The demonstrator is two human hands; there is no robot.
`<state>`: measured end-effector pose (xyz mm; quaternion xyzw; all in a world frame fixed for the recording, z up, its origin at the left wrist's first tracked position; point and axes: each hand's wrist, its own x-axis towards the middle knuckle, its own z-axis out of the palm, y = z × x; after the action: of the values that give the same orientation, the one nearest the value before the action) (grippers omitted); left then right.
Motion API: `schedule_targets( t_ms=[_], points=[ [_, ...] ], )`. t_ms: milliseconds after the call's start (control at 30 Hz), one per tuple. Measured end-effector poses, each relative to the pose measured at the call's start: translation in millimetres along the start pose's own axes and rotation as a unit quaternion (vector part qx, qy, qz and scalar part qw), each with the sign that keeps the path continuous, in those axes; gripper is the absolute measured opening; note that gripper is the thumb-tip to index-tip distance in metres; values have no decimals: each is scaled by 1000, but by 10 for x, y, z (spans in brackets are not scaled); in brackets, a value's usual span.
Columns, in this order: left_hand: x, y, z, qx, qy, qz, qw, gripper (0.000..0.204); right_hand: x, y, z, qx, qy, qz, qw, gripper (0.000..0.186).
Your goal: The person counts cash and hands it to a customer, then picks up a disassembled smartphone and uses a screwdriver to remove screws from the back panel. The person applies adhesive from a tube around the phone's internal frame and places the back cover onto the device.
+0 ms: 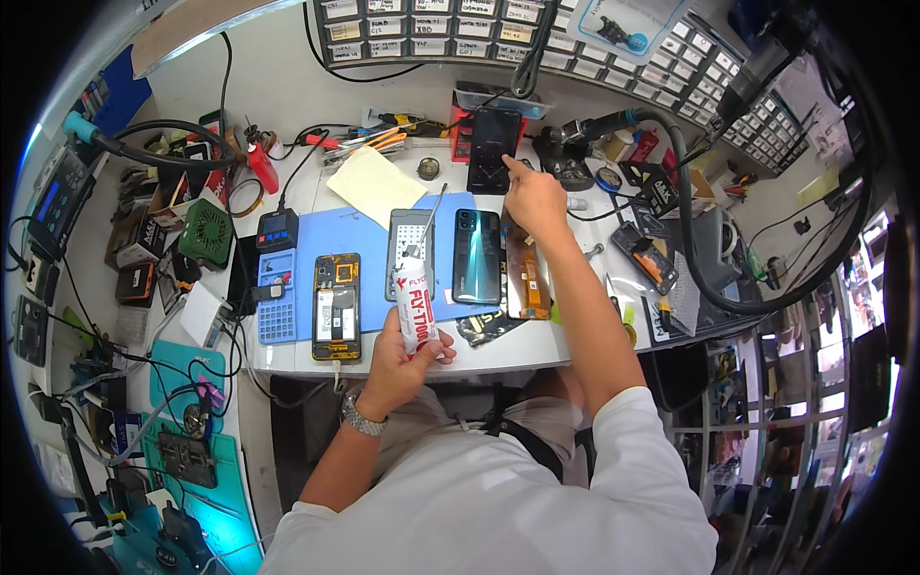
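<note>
My left hand [401, 366] is wrapped round a white glue tube [416, 311] with red print, held upright above the bench's front edge. A thin metal rod [437, 206] rises beyond the tube; whether the two are joined I cannot tell. My right hand [539, 199] reaches forward, index finger stretched out to the dark screen of a propped-up phone [491, 142], the other fingers curled and holding nothing. Between my arms lie a grey phone-shaped tray [399, 226], a glossy teal phone back [476, 257] and a phone screen part with an orange-brown ribbon [527, 283], partly under my right forearm.
An opened phone [335, 302] with a cable at its lower end lies left on the blue mat [374, 326]. Yellowish paper [376, 184] covers the mat's far edge. A thick black hose [682, 211] loops at the right. Small drawers [470, 29] line the wall.
</note>
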<state>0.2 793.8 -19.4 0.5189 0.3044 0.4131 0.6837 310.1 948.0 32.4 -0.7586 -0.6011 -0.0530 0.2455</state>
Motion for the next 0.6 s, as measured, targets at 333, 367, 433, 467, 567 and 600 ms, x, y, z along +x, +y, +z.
schedule_targets(
  t_ms=[333,367,433,467,567,600],
  points=[
    [-45,73,-135,-140,-39,-30,989,46,-1270,-710,-610,230,1,-339,912,62],
    [-82,112,-149,-133,-59,-54,988,47,-1437,-803,-639,240,-5,-381,893,65],
    [-105,175,-91,-112,-65,-31,991,48,-1737,-906,-687,208,-68,-417,882,57],
    [-114,220,-61,-95,-72,-15,993,48,-1755,-911,-680,227,-49,-426,874,54],
    [-122,438,-75,9,-132,-10,991,45,-1744,-828,-656,228,-4,-444,867,39],
    [-127,528,-98,41,-148,-22,988,42,-1738,-805,-632,254,-2,-435,864,39]
  ],
)
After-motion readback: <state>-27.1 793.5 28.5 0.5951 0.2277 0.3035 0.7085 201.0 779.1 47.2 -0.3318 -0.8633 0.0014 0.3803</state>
